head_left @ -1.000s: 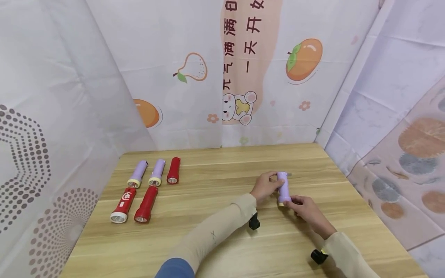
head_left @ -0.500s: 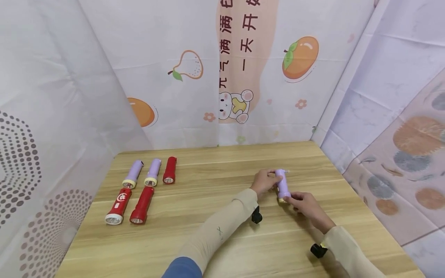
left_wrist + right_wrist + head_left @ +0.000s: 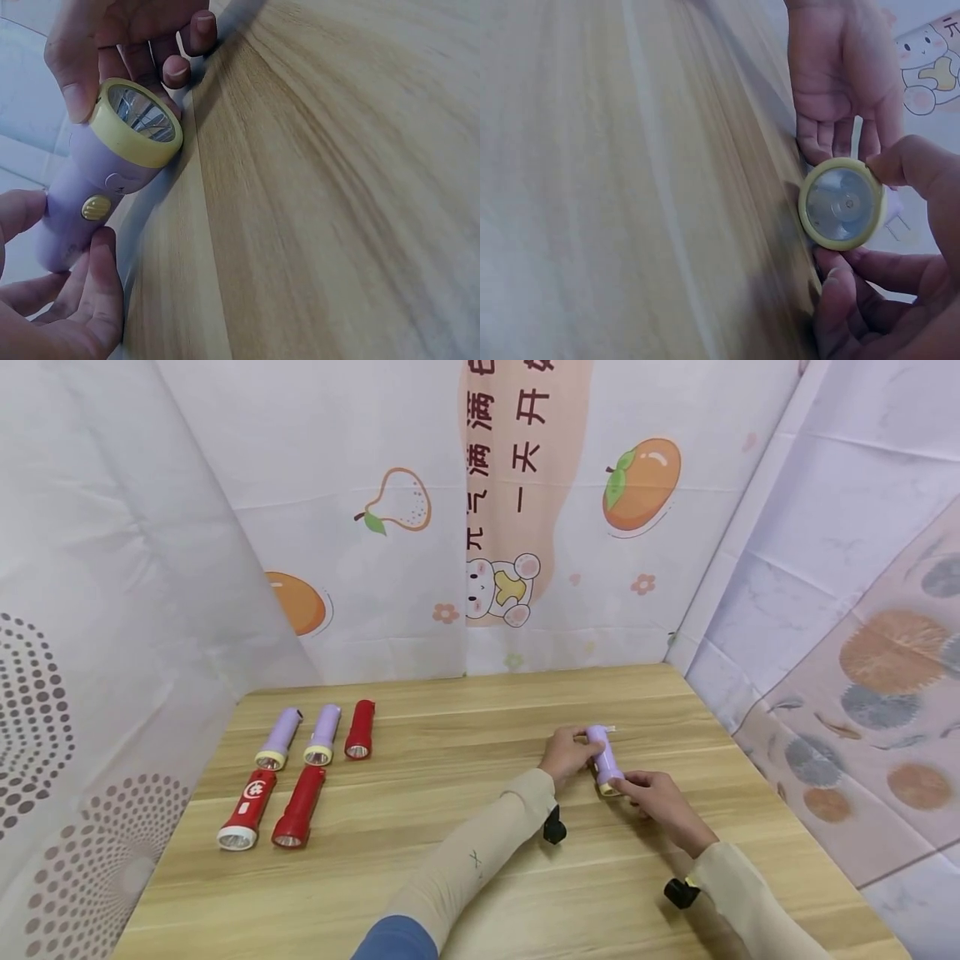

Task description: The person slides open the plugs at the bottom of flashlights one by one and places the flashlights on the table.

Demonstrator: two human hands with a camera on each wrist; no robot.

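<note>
A purple flashlight point(image 3: 604, 763) with a yellow head is between my two hands at the right of the table. My left hand point(image 3: 567, 755) pinches its body near the tail, thumb on one side and fingers on the other. The thumb and fingers of my right hand point(image 3: 663, 805) grip the yellow rim point(image 3: 803, 204) at the lens end. In the left wrist view, a yellow switch point(image 3: 96, 208) shows on the flashlight's side. Thin plug prongs point(image 3: 897, 227) stick out past the head in the right wrist view. The flashlight lies low, close to the wooden tabletop.
On the table's left lie two purple flashlights point(image 3: 279, 739) point(image 3: 323, 735), a short red one point(image 3: 361, 729), a red one with a white head point(image 3: 248, 810) and a larger red one point(image 3: 299, 808). Printed curtains point(image 3: 360, 610) stand behind the wooden table point(image 3: 450, 793) and at both sides.
The head view has shifted slightly. Between my hands, the purple flashlight has turned a little, its tail leaning further left. Both hands keep hold of it; the other flashlights have stayed put.
</note>
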